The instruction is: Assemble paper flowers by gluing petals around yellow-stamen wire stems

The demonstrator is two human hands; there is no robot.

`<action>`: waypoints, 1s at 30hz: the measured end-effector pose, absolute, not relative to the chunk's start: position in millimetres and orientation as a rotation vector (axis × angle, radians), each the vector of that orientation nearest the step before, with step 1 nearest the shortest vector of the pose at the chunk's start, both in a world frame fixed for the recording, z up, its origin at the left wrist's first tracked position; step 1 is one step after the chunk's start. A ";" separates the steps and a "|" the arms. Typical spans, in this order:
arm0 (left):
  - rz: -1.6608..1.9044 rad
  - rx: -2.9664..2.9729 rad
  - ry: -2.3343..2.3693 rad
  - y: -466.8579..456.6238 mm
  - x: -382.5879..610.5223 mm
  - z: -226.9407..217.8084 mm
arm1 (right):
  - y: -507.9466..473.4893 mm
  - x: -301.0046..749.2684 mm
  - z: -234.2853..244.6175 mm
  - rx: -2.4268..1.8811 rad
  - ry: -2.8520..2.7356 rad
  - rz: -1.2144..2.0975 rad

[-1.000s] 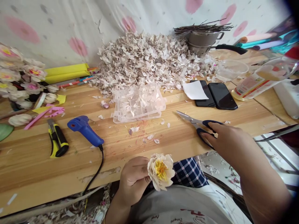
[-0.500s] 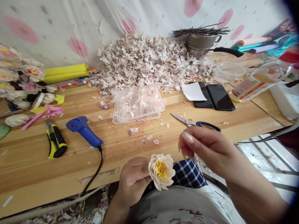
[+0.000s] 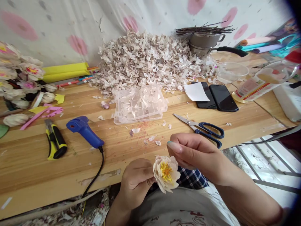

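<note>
My left hand (image 3: 137, 179) is closed around the underside of a handmade flower (image 3: 166, 173) with cream petals and a yellow centre, which faces up toward me. The grip point itself is hidden behind the petals. My right hand (image 3: 195, 153) is just above and right of the flower, thumb pressed to the curled fingers; whether anything small is between them I cannot make out. Beyond the right hand lie dark-blue-handled scissors (image 3: 202, 129), blades apart. A few loose petals (image 3: 158, 143) lie on the wooden table (image 3: 77, 163) in front of my hands.
A blue glue gun (image 3: 84, 131) and a yellow-black utility knife (image 3: 55, 141) lie at left. Behind are a clear compartment box (image 3: 141, 105), a large pile of pale petals (image 3: 141, 62), phones (image 3: 223, 98), a tilted bottle (image 3: 256, 86) and pots (image 3: 203, 42). Finished flowers (image 3: 31, 70) stand far left.
My right hand has moved left and slightly down, close to the flower, uncovering the scissors' handles. My left hand and the flower have shifted slightly right.
</note>
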State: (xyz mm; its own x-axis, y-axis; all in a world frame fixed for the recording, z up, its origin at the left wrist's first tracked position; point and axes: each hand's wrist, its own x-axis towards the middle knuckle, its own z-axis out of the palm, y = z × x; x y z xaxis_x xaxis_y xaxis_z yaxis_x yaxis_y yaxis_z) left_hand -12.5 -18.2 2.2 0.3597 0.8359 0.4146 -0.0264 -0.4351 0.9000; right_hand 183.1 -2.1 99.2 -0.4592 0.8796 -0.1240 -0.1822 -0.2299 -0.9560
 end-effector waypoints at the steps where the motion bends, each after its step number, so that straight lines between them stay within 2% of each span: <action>1: 1.202 1.721 0.725 -18.3 -12.7 2.0 | -2.9 183.8 98.4 -0.905 -1.256 1.782; 7: 1.147 1.750 0.723 -16.1 -14.3 -2.0 | -5.8 186.2 95.6 -0.924 -1.239 1.767; 18: 1.117 1.739 0.758 -16.2 -15.6 -0.6 | -9.9 189.5 94.4 -0.704 -1.168 1.931; 30: 1.156 1.556 0.752 -16.9 -16.8 -3.4 | -15.0 192.9 95.3 -0.725 -1.300 1.799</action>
